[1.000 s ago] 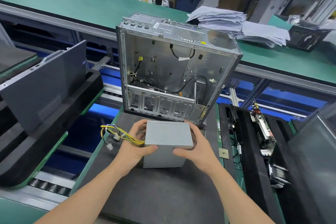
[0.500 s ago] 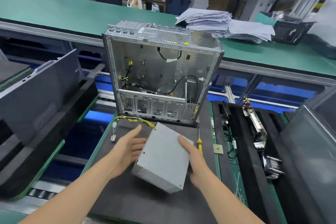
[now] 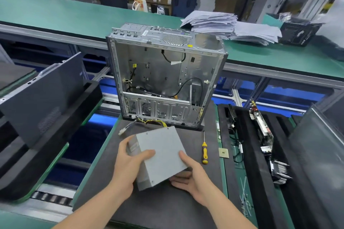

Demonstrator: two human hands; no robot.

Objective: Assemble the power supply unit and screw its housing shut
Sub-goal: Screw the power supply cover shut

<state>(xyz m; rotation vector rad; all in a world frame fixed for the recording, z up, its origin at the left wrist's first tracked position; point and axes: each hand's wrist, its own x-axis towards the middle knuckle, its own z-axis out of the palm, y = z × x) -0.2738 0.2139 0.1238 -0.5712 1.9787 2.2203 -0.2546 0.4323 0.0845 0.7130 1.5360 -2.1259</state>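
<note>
The grey power supply unit (image 3: 160,154) sits low in the centre of the frame, tilted with 1 corner down toward the dark mat (image 3: 149,208) and held between both hands. The left hand (image 3: 130,161) grips its left side, thumb laid over the top face and fingers wrapped around the far left edge. The right hand (image 3: 193,174) cups the lower right corner, thumb on top and fingers curled beneath. Both hands are closed on the box, neither spread wide.

From the unit's far end a bundle of yellow and black wires (image 3: 149,122) trails upward in the frame toward the open computer case (image 3: 165,78), which stands upright just beyond, its open side facing the camera. A yellow-handled screwdriver (image 3: 204,151) lies on the mat just right of the unit, apart from it. A small square chip (image 3: 223,153) lies further right. A stack of papers (image 3: 219,24) rests on the green bench (image 3: 65,13) at upper right.

Judging from this, the unit has not yet gone into the case. The loose wires could snag on the case's lower edge or get pinched behind the box as it goes in. The tilted hold leaves weight on the right fingers, so a slip could drop a corner onto the mat. Cables already inside the case may block the seat.
</note>
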